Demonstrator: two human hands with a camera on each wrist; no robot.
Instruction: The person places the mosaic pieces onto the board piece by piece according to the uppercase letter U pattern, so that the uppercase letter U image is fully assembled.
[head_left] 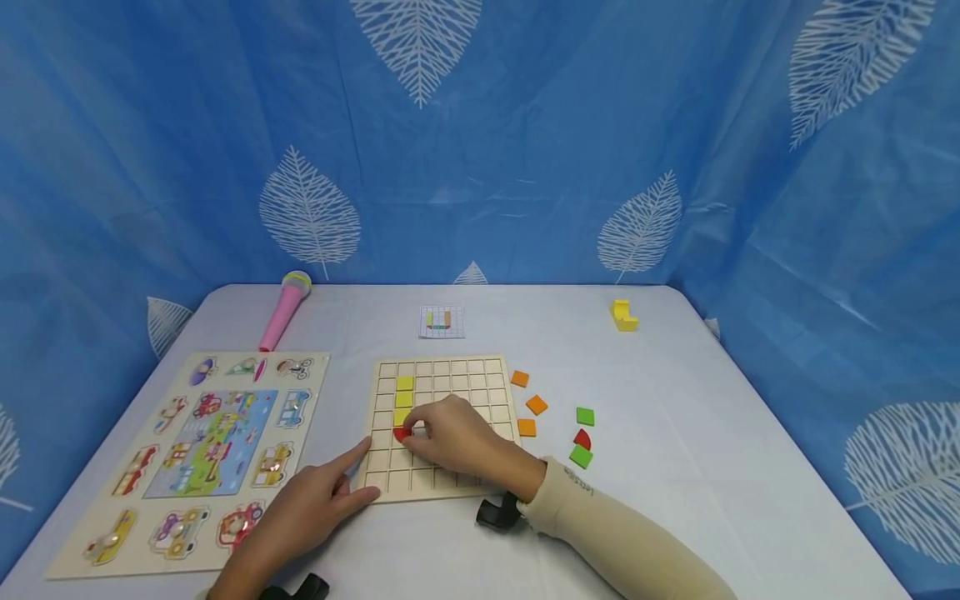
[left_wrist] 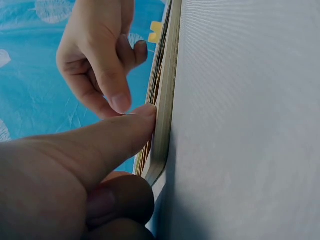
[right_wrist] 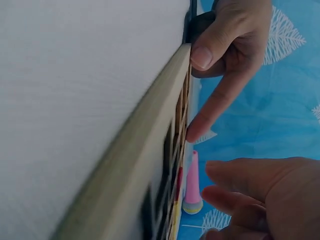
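Observation:
A wooden grid board (head_left: pixel 420 482) lies on the table, with several yellow squares (head_left: pixel 404 399) in one column. Directly below them is a red quarter-round piece (head_left: pixel 401 434), also seen at the board in the right wrist view (right_wrist: pixel 179 181). At its right edge are the thumb and forefinger of my right hand (head_left: pixel 457 437), slightly apart; in the right wrist view this hand (right_wrist: pixel 265 195) shows nothing between its fingers. My left hand (head_left: pixel 311 504) touches the board's left edge with the forefinger and its lower left corner with the thumb.
Orange squares (head_left: pixel 536 405), green squares (head_left: pixel 585 417) and another red piece (head_left: pixel 582 438) lie right of the board. A pattern card (head_left: pixel 442 332) is behind it. A vehicle puzzle (head_left: pixel 307 367) and pink microphone (head_left: pixel 281 317) lie left; a yellow block (head_left: pixel 623 317) stands back right.

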